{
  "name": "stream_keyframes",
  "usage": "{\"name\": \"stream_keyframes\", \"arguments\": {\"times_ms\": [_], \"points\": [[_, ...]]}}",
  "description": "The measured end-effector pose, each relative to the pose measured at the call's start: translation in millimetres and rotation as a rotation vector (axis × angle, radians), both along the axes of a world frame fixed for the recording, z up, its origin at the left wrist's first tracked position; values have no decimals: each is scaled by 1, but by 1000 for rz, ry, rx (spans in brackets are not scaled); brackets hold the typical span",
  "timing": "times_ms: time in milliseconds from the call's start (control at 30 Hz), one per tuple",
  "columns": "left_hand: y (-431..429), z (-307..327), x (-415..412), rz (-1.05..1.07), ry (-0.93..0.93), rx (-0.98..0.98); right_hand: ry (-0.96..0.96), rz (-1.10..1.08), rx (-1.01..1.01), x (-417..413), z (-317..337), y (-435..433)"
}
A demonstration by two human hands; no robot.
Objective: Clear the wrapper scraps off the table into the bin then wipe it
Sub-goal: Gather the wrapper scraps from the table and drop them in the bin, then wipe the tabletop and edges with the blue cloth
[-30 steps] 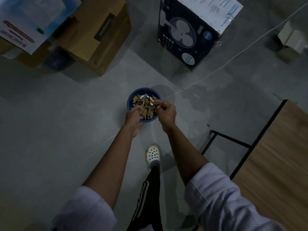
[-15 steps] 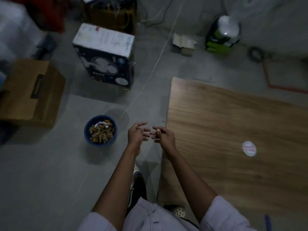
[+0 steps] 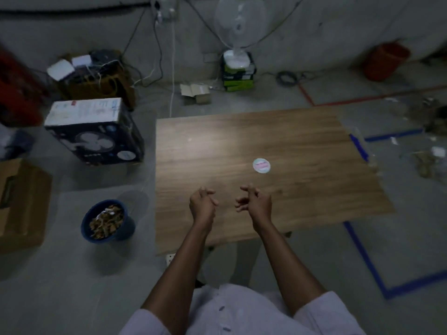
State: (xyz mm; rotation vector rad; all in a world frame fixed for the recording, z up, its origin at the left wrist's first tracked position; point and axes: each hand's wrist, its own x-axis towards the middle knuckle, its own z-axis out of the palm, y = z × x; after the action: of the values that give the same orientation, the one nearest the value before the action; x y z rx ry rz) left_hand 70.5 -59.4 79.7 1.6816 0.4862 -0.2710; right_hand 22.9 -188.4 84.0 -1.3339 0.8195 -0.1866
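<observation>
The scraps sit in the blue bin on the floor, at 9 o'clock from the counter. The 2 hands, left and right, hover apart over its near edge, fingers loosely curled and holding nothing. 1 round white disc lies at 12 o'clock from the right hand. Clearing looks nearly finished. Wiping comes next and calls for a cloth, though none is visible.

Well left of my left hand I see a dark fan box, and a brown carton further left. Far beyond my right hand a white fan stands at the wall. An orange bucket sits far right, with blue tape nearer.
</observation>
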Motion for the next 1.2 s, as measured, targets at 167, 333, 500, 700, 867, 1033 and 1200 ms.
{"name": "stream_keyframes", "arguments": {"times_ms": [167, 333, 500, 700, 867, 1033, 1200], "points": [[-67, 3, -51, -341, -52, 3, -53, 0, -79, -49, 4, -47], [-110, -1, -79, -614, -2, -60, 61, -61, -165, -91, -23, -88], [-145, -14, -93, -831, -50, 62, 146, -156, -174, -123, -33, -135], [-210, -39, -71, -1210, -385, 553, 266, 44, -520, -119, -26, -218], [-265, -34, -23, -1166, -471, 537, 309, 171, -660, -108, -6, -295], [-344, -5, -4, -852, -164, 81, 286, 60, -462, -95, 12, -354], [-414, -3, -2, -890, -98, 71, 287, 37, -403, -83, 13, -409]]}}
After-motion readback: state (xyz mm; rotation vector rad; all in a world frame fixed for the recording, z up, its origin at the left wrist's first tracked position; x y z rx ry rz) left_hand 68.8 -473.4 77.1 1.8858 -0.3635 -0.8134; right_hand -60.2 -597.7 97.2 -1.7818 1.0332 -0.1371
